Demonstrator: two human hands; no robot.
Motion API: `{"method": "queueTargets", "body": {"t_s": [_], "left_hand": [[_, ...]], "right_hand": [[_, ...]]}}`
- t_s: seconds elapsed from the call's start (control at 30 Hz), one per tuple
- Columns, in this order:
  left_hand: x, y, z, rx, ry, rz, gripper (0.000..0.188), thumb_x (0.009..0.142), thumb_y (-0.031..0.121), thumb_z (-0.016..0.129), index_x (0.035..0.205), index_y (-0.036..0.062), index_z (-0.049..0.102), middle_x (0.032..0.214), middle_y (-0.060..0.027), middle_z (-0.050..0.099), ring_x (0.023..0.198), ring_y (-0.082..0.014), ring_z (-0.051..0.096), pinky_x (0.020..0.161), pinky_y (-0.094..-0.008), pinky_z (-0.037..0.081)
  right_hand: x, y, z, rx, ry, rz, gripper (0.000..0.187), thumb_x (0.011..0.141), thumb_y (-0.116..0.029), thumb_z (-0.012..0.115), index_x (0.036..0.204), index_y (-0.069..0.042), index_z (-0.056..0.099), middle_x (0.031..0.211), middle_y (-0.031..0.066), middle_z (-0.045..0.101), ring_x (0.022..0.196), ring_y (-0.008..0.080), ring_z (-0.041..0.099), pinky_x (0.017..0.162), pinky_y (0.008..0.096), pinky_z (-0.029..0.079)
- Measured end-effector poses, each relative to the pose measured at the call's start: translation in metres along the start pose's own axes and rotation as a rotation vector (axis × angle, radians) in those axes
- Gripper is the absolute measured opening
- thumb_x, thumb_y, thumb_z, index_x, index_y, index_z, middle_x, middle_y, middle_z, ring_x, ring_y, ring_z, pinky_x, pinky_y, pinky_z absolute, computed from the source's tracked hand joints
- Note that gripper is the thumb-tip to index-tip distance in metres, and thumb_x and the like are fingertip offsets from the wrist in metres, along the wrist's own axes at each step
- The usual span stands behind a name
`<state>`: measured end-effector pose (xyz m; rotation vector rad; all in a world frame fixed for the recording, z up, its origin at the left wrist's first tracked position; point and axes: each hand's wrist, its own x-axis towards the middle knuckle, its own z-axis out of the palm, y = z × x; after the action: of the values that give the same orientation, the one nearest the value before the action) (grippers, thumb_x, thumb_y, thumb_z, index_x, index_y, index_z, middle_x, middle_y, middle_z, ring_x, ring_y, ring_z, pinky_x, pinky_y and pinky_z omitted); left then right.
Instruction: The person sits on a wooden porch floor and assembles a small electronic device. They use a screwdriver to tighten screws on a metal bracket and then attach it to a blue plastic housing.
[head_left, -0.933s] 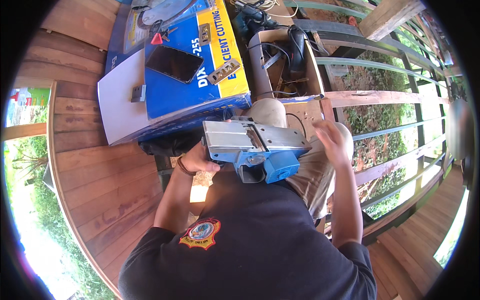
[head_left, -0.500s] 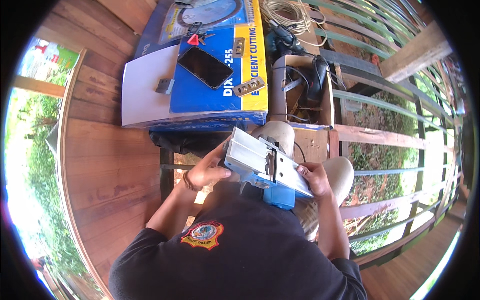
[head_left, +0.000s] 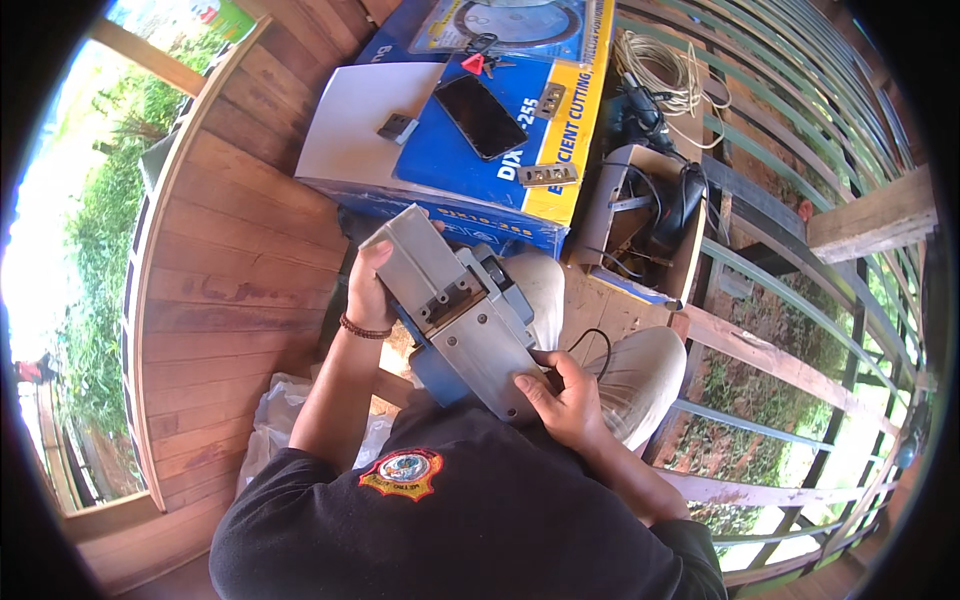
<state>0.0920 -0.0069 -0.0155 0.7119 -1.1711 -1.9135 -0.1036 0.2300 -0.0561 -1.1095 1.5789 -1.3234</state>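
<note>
An electric hand planer (head_left: 490,345) with a blue body lies above my lap, its flat metal sole turned up toward me. The dark slot (head_left: 450,300) across the sole shows. My left hand (head_left: 368,290) is closed around one end, thumb on the edge of the sole. At the opposite end my right hand (head_left: 568,400) grips the planer, thumb on the plate and fingers partly hidden behind it. Beyond it, on a blue and yellow box (head_left: 440,170), lie two small metal holders with holes, one nearer (head_left: 548,175) and one farther (head_left: 549,101).
The box also carries a phone (head_left: 480,117), keys with a red tag (head_left: 474,64), a small grey block (head_left: 398,127) and a packaged circular blade (head_left: 515,20). An open carton (head_left: 690,240) with tools and cables stands right of it, near a coiled cable (head_left: 665,75). Slatted railing runs along the right.
The planer has been turned, so its sole faces me more squarely and slants down to the right. Both hands still hold it. The view has shifted, moving the box rightward.
</note>
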Motion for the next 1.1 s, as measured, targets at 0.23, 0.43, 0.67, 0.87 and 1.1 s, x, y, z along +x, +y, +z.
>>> {"method": "queueTargets", "body": {"t_s": [0.23,0.43,0.67,0.87,1.1], "left_hand": [[-0.002,-0.008,-0.019,0.060,0.077,0.084,0.061,0.086,0.042,0.062,0.129,0.0013,0.049,0.126,-0.0266,0.062,0.113,-0.0330,0.065,0.096,-0.0454,0.055],[0.001,-0.016,-0.025,0.050,0.139,0.132,0.060,0.087,0.042,0.062,0.128,0.0008,0.049,0.125,-0.0265,0.062,0.111,-0.0322,0.066,0.094,-0.0436,0.056],[-0.024,-0.020,-0.033,0.063,0.211,0.267,0.042,0.094,0.023,0.053,0.128,-0.0026,0.053,0.126,-0.0229,0.064,0.113,-0.0309,0.065,0.099,-0.0433,0.053],[-0.014,-0.008,-0.006,0.266,0.185,0.198,0.045,0.096,0.034,0.062,0.129,0.0036,0.057,0.114,-0.0087,0.062,0.112,-0.0162,0.055,0.100,-0.0324,0.045],[-0.075,-0.030,0.005,0.764,0.353,0.162,0.091,0.094,0.053,0.064,0.153,-0.0047,0.027,0.159,-0.0254,0.028,0.149,-0.0368,0.030,0.120,-0.0436,0.030]], "right_hand": [[0.032,-0.016,-0.014,-0.063,-0.277,0.027,0.039,0.088,-0.029,0.080,0.105,0.003,0.065,0.072,0.0094,0.068,0.062,0.0166,0.064,0.062,0.0321,0.051],[0.088,0.003,-0.006,-0.047,-0.061,-0.103,0.045,0.090,-0.027,0.079,0.118,0.003,0.060,0.113,0.0167,0.068,0.094,0.0224,0.068,0.080,0.0339,0.055],[0.126,-0.020,0.028,-0.058,-0.290,0.015,0.052,0.101,-0.036,0.058,0.136,0.002,0.054,0.129,0.0199,0.063,0.119,0.0247,0.061,0.095,0.0352,0.050],[0.153,-0.006,0.036,0.134,-0.210,0.206,0.061,0.104,-0.038,0.050,0.143,0.008,0.047,0.146,0.0225,0.050,0.131,0.0307,0.053,0.109,0.0397,0.041],[0.153,-0.006,0.040,0.425,-0.393,0.225,0.052,0.101,-0.033,0.054,0.131,0.009,0.054,0.124,0.0174,0.061,0.113,0.0266,0.061,0.097,0.0387,0.048]]}}
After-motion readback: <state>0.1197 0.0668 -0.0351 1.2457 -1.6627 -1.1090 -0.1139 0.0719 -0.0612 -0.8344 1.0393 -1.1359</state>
